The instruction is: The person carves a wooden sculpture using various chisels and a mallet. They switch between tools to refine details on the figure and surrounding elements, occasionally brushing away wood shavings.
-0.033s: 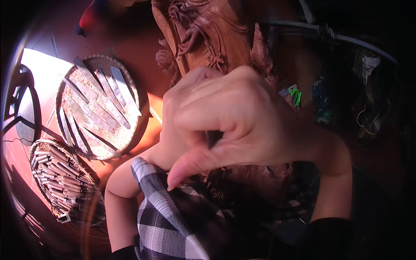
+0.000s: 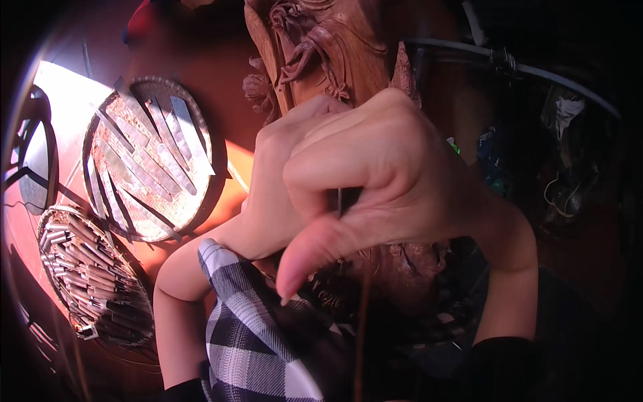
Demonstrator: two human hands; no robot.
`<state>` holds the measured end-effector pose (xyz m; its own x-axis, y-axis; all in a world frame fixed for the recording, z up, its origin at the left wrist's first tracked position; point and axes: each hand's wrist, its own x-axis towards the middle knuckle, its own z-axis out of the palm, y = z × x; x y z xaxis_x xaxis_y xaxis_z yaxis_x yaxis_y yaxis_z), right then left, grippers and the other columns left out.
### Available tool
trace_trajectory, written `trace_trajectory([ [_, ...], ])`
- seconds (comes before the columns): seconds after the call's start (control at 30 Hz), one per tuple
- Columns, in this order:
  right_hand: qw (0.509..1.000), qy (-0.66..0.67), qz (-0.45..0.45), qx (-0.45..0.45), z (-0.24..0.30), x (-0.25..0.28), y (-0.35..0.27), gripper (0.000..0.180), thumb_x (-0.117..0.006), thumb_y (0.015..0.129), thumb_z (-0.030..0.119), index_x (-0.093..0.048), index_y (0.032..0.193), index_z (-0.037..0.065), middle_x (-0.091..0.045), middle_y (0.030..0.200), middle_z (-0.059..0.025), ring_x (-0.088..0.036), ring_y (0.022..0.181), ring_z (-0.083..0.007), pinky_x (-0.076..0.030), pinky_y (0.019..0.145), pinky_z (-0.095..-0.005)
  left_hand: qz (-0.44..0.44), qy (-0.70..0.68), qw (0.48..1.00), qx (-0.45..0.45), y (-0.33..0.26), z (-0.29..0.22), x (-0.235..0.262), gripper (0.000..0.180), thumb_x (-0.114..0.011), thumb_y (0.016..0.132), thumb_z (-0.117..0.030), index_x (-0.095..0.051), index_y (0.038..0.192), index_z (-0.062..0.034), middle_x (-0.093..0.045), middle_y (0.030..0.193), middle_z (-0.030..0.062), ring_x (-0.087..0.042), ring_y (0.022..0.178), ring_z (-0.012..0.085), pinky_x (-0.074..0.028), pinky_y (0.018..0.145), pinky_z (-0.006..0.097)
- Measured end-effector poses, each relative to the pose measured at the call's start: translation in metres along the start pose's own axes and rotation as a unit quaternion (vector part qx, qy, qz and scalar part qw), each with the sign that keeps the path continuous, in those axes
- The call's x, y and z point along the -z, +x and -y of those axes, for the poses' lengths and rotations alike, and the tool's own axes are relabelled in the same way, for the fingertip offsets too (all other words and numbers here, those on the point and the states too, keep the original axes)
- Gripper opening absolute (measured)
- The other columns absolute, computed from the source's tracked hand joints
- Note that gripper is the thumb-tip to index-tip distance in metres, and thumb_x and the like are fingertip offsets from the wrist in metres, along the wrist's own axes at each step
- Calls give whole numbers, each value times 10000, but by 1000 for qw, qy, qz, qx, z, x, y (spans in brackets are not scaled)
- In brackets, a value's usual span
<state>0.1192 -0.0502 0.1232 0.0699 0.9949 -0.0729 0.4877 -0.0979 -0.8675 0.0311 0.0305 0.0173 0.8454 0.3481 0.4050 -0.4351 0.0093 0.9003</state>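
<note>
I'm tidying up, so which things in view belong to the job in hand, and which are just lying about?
Likely in the job:
Right hand and left hand, close together; what they may hold is unclear
Carved wood, behind the hands

Apparently just lying about, untouched:
Round tray with flat metal strips
Basket of short rods
White scrap

L arm (image 2: 184,328) & R arm (image 2: 509,301) both bare nr lower edge, rising, each w/ a sharp bend inward, creased at the bend. Hands overlap approx mid-view: R hand (image 2: 388,167) in front, L hand (image 2: 268,181) behind & partly covered. R fingers (image 2: 328,167) curled tight, knuckles up, small gap betw. index & palm; R thumb (image 2: 311,258) angled down-left, tip lowest. L knuckles up top; L fingertips hidden, grip unclear.
</note>
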Motion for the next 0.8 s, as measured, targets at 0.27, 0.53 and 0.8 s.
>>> trace_trajectory([
  [0.27, 977, 201, -63, -17, -3, 4, 17, 409, -854, 760, 335, -589, 690, 31, -582, 636, -44, -545, 575, -125, -383, 527, -258, -87, -19, 996, 16, 6, -18, 8, 205, -738, 709, -162, -664, 813, -1, -644, 770, 177, -645, 725, 382, -515, 646, 408],
  [0.53, 971, -178, -151, 44, -11, -69, -9, 289, -792, 757, 122, -650, 969, -13, -634, 935, -113, -653, 883, -266, -526, 756, -352, -187, -181, 965, -18, -41, 28, -22, 432, -570, 827, -394, -615, 819, 36, -590, 810, 150, -627, 788, 275, -523, 673, 345],
  [0.8, 981, -127, -145, 17, -5, -83, -15, 277, -771, 771, 219, -565, 818, 39, -529, 879, -89, -569, 797, -239, -476, 745, -364, -189, -152, 970, -6, -46, 20, -16, 285, -702, 793, -205, -565, 775, 45, -571, 808, 167, -635, 719, 265, -536, 632, 321],
])
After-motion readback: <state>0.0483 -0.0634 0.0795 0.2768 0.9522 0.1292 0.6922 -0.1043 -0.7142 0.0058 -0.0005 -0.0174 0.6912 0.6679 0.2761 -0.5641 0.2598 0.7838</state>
